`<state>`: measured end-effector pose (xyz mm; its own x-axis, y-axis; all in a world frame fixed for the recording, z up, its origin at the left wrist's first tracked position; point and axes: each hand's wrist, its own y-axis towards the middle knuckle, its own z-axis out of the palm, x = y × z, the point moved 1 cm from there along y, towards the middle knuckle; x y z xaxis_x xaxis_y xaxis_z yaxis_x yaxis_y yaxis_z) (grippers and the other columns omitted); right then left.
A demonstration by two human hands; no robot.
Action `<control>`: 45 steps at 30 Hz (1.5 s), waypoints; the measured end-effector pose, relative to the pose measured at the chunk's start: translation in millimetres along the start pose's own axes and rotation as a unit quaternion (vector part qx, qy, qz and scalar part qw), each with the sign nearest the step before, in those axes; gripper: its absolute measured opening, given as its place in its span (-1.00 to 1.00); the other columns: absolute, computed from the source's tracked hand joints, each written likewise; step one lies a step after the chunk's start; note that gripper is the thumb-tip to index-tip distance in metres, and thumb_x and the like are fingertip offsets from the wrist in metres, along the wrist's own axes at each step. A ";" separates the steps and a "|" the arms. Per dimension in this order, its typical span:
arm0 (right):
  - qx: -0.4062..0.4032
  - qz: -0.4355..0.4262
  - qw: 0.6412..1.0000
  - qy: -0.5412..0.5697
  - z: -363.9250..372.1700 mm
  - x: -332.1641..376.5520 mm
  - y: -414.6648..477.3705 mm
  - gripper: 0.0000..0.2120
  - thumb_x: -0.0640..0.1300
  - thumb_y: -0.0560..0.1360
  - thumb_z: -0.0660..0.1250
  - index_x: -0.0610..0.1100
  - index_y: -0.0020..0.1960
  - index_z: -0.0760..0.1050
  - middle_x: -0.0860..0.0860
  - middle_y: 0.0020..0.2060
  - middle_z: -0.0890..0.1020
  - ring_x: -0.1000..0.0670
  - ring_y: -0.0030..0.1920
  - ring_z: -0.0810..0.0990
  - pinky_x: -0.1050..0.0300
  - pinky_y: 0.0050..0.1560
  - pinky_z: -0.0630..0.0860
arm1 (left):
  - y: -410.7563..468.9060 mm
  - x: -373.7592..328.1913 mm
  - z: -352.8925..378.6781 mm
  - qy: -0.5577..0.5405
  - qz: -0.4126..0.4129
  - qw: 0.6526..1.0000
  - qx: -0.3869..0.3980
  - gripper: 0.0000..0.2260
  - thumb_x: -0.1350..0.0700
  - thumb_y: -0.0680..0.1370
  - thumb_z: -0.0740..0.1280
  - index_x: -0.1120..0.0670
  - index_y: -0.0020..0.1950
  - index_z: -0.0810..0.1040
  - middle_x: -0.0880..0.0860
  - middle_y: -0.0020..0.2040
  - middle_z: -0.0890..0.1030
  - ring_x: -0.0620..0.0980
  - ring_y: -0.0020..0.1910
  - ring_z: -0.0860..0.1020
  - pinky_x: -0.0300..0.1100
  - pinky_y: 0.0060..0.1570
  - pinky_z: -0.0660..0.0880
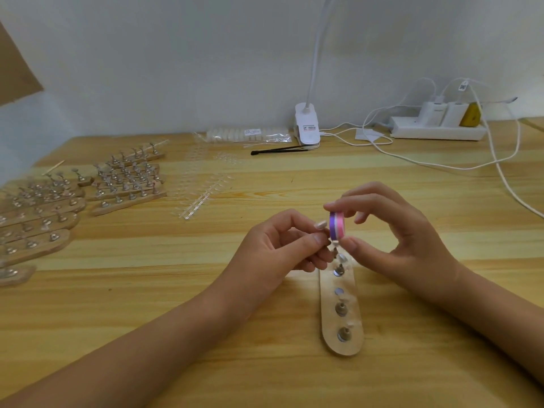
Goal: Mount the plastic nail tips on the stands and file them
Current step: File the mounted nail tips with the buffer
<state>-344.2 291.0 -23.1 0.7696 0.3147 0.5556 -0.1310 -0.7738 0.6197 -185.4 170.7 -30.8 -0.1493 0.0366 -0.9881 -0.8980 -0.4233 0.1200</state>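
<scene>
My left hand (pixel 282 245) pinches a small metal stand with a pale nail tip (pixel 321 224) on its top. Right beside it, my right hand (pixel 391 228) grips a purple, white and pink file block (pixel 337 226) between thumb and fingers, its edge close to the nail tip. Below both hands a wooden strip (pixel 326 325) lies on the table. It carries metal stands (pixel 341 309) with clear tips and one bare silver magnet spot (pixel 339 290).
Many more wooden strips with stands (pixel 126 181) fill the table's left side. Clear nail tip strips (pixel 203 187) lie in the middle. A clip lamp (pixel 307 125), black tweezers (pixel 279 150), bagged tips (pixel 247 134) and a power strip (pixel 435 129) with trailing cables stand along the back.
</scene>
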 end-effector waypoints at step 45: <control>-0.004 -0.046 0.999 -0.005 2.6 6.4 -1.5 -0.71 -0.08 0.47 0.38 -0.16 0.15 0.54 -0.02 0.01 0.52 0.02 0.04 0.53 0.16 0.02 0.48 | -1.5 1.5 5.7 0.072 0.044 0.996 0.005 -0.81 0.14 0.61 0.28 -0.07 -0.19 0.50 -0.07 -0.35 0.51 -0.17 -0.35 0.46 -0.31 -0.28 0.45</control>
<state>-337.4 292.7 -22.0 0.7852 0.3781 0.4904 -0.0648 -0.7374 0.6723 -186.6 176.5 -31.9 -0.1680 -0.1318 -0.9769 -0.8884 -0.4092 0.2080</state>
